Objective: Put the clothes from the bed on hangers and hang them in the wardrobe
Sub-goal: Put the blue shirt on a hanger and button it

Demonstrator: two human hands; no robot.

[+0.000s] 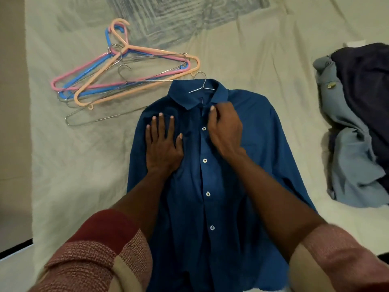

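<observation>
A dark blue button-up shirt [212, 178] lies flat and face up on the bed, buttoned down its front. The hook of a metal wire hanger [202, 82] sticks out of its collar; the rest of that hanger is hidden inside the shirt. My left hand [163, 142] lies flat with straight, spread fingers on the shirt's left chest. My right hand [225, 128] has curled fingers at the placket just below the collar and pinches the fabric there.
A pile of spare hangers [124, 70], pink, blue, peach and wire, lies on the cream bedsheet [80, 165] to the upper left of the shirt. A heap of grey-blue and dark clothes [357, 123] sits at the right edge.
</observation>
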